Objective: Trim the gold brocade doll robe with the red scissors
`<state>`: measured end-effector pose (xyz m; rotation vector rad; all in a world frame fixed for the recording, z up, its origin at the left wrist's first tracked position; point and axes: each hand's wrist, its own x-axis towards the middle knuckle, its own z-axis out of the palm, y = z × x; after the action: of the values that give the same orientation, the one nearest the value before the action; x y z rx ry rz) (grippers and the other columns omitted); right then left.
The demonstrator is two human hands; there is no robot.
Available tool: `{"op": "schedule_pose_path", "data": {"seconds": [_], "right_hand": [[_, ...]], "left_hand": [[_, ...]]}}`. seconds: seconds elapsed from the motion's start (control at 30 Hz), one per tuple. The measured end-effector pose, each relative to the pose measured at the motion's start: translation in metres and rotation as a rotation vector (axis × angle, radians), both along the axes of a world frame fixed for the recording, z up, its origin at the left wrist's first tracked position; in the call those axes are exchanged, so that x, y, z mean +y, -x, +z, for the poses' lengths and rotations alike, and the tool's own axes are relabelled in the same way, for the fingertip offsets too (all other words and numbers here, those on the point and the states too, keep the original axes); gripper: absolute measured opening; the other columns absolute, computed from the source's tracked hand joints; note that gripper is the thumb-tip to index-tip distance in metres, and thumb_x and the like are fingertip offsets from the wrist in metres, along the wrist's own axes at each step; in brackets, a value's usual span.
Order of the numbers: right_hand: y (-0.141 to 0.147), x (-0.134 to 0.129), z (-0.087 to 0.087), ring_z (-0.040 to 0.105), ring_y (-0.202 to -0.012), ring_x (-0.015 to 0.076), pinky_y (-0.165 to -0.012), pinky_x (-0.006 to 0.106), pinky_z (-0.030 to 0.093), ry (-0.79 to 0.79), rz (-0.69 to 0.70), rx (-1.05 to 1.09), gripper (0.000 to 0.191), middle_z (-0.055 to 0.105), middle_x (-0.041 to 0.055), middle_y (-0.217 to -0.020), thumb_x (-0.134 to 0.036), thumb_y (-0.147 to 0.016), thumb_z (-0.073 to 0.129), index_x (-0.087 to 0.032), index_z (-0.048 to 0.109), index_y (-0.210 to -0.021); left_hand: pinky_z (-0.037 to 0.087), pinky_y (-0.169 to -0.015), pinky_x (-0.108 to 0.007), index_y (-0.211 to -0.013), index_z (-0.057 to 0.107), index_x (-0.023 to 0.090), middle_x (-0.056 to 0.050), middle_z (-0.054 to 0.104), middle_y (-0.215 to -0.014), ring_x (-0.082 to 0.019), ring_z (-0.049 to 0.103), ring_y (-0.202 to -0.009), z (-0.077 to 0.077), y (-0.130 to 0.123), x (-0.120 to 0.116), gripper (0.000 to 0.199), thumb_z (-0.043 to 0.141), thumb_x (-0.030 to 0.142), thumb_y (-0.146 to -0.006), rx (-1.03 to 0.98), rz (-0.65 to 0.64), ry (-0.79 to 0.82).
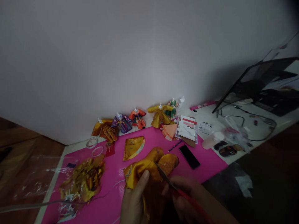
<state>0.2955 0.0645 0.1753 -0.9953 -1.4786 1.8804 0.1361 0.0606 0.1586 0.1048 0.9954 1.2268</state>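
Note:
A piece of shiny golden fabric point(149, 169) is gripped in my left hand point(135, 199), whose thumb presses on its front. My right hand point(184, 196) is closed around scissors point(171, 184) with dark blades and red handles. The blade tips touch the fabric's upper surface, right of my left thumb. Behind the fabric, a fan-shaped golden piece point(133, 148) lies flat on the pink mat point(112, 168). The lower part of the held fabric is in shadow.
Small dressed forms, one in a red robe point(137, 118), line the wall. A pile of golden scraps point(86, 179) sits at left. A phone point(189, 156), papers point(187, 129), a pale bottle point(212, 140) and a monitor point(257, 84) stand or lie to the right.

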Motion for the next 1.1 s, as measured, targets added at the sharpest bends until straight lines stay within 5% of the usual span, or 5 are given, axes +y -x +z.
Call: {"op": "schedule_pose_path", "data": {"seconds": [0.17, 0.43, 0.73, 0.93, 1.1], "right_hand": [[0.0, 0.002, 0.008, 0.047, -0.061, 0.0111, -0.054, 0.021, 0.037, 0.09, 0.004, -0.006, 0.025, 0.049, -0.0045, -0.068, -0.043, -0.089, 0.063, -0.018, 0.066, -0.091], [-0.006, -0.013, -0.038, 0.038, -0.051, 0.0085, -0.049, 0.018, 0.027, 0.261, -0.047, 0.069, 0.017, 0.043, -0.0084, -0.057, -0.027, -0.095, 0.054, -0.022, 0.067, -0.104], [0.0, 0.001, 0.007, 0.046, -0.057, 0.0103, -0.063, 0.024, 0.043, 0.014, -0.012, -0.008, 0.015, 0.048, -0.0069, -0.063, -0.035, -0.087, 0.067, -0.02, 0.066, -0.089], [-0.003, -0.003, -0.004, 0.042, -0.048, 0.0087, -0.048, 0.018, 0.035, 0.029, 0.008, 0.025, 0.021, 0.043, -0.0082, -0.054, -0.039, -0.088, 0.062, -0.02, 0.067, -0.095], [-0.005, -0.003, -0.006, 0.051, -0.061, 0.0109, -0.056, 0.021, 0.041, 0.041, -0.013, -0.055, 0.026, 0.055, -0.003, -0.071, -0.043, -0.087, 0.065, -0.018, 0.068, -0.093]], "left_hand": [[0.062, -0.074, -0.041, -0.113, 0.072, 0.021, -0.011, 0.081, -0.093, -0.032, 0.077, -0.086, 0.001, -0.002, -0.001, 0.045, 0.084, 0.03, -0.07, 0.005, 0.015, -0.015], [0.061, -0.083, -0.041, -0.122, 0.067, 0.024, -0.01, 0.081, -0.101, -0.03, 0.077, -0.092, -0.005, 0.0, -0.002, 0.045, 0.078, 0.028, -0.078, -0.068, 0.027, -0.047], [0.061, -0.08, -0.044, -0.121, 0.068, 0.021, -0.012, 0.08, -0.1, -0.033, 0.077, -0.091, -0.002, 0.0, -0.002, 0.051, 0.083, 0.032, -0.073, -0.057, 0.006, 0.012], [0.062, -0.072, -0.042, -0.113, 0.073, 0.023, -0.011, 0.08, -0.094, -0.033, 0.076, -0.086, 0.004, -0.005, -0.001, 0.05, 0.086, 0.038, -0.068, 0.032, 0.009, 0.004], [0.062, -0.072, -0.042, -0.115, 0.073, 0.022, -0.012, 0.08, -0.093, -0.035, 0.076, -0.087, 0.004, -0.005, 0.0, 0.054, 0.088, 0.033, -0.065, 0.039, 0.018, 0.001]]}}
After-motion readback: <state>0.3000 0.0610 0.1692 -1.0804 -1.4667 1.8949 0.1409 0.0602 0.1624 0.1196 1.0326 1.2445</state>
